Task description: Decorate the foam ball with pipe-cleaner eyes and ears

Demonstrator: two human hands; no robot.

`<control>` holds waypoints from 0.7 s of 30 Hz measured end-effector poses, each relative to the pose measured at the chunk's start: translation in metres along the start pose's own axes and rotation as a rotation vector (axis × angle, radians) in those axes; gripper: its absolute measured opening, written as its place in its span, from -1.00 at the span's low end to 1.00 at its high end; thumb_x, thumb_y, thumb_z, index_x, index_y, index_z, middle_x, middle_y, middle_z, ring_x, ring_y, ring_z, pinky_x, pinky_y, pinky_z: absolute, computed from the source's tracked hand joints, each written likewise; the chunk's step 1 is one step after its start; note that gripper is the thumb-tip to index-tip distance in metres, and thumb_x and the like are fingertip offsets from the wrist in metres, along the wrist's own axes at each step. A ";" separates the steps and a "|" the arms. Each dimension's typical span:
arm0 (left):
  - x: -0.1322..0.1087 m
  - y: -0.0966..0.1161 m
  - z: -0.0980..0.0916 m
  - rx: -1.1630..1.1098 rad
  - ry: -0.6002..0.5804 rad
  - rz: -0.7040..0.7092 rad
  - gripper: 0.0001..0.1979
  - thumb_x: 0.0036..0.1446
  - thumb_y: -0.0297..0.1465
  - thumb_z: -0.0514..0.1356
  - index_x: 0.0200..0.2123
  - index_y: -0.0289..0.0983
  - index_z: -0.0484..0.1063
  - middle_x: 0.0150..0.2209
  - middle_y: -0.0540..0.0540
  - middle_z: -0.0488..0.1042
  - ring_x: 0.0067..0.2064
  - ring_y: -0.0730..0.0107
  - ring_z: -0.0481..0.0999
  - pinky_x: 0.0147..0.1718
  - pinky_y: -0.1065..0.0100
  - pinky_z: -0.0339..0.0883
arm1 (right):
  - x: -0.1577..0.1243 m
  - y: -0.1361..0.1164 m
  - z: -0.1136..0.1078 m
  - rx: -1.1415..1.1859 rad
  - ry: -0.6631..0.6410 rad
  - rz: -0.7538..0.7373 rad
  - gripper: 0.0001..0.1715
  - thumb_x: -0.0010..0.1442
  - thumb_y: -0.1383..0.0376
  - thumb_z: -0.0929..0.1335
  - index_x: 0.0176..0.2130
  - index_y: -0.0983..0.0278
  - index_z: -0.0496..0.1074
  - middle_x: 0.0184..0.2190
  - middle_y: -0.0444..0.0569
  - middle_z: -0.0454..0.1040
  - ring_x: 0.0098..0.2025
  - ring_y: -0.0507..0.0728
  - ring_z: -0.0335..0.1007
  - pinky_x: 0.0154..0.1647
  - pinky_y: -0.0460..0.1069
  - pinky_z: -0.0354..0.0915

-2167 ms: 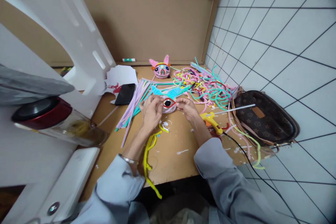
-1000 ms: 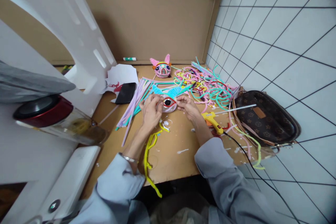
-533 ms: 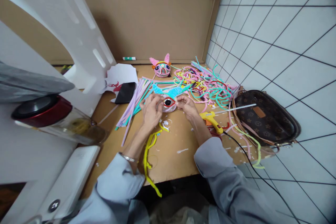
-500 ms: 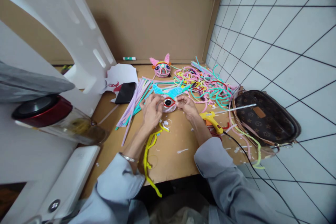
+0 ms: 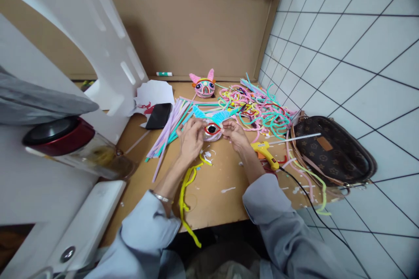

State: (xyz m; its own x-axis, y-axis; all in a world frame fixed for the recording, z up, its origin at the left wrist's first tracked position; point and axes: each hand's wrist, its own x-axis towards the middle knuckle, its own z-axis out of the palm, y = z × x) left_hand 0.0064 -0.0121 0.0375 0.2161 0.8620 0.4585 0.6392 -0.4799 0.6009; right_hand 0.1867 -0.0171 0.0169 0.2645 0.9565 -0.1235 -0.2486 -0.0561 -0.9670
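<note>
An eye-shaped piece [image 5: 212,129], with a black centre and a red pipe cleaner outline, lies against the front of a pale craft head [image 5: 212,137] with fuzzy blue ears [image 5: 220,116]. My left hand [image 5: 191,137] is closed at the eye piece's left corner, its fingers bent along the head's side. On the other side my right hand [image 5: 236,134] pinches the right corner between thumb and forefinger. Fingers cover parts of the head's sides. Below lies a yellow pipe cleaner [image 5: 183,192]. Beside my right wrist rests a yellow glue gun [image 5: 266,153].
Behind stands a finished-looking pink craft head [image 5: 204,87]. Tangled pipe cleaners [image 5: 258,109] spread to the right, and straight ones [image 5: 170,128] lie left near a black phone [image 5: 158,116]. A brown bag [image 5: 337,150] sits at the right, a clear jug [image 5: 94,152] at the left.
The camera view has shifted slightly, so the scene sits a little lower and to the right. Both hands keep nearly the same hold at the eye piece.
</note>
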 end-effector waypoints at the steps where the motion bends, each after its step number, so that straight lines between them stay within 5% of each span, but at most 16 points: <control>1: 0.000 0.000 0.000 -0.001 -0.002 -0.001 -0.75 0.30 -0.45 0.03 -0.15 -0.15 0.51 0.03 -0.14 0.55 0.17 0.09 0.44 0.17 -0.07 0.05 | -0.001 -0.001 0.000 0.001 0.000 0.004 -0.55 -0.36 0.26 0.56 -0.40 0.18 0.40 -0.44 -0.21 0.45 -0.39 0.01 0.31 -0.36 -0.08 0.20; 21: 0.000 -0.003 0.006 -0.010 0.056 -0.032 -0.78 0.25 -0.36 0.10 -0.04 -0.15 0.38 0.02 -0.17 0.56 0.11 0.06 0.47 0.14 -0.02 0.13 | 0.000 -0.002 -0.001 0.002 -0.002 0.023 -0.60 -0.34 0.33 0.52 -0.41 0.19 0.41 -0.45 -0.20 0.46 -0.41 0.01 0.31 -0.38 -0.07 0.20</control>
State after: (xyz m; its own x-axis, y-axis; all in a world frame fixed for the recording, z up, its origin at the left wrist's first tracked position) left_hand 0.0092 -0.0099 0.0318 0.1538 0.8666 0.4748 0.6377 -0.4541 0.6222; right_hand 0.1881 -0.0172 0.0185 0.2564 0.9556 -0.1455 -0.2569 -0.0778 -0.9633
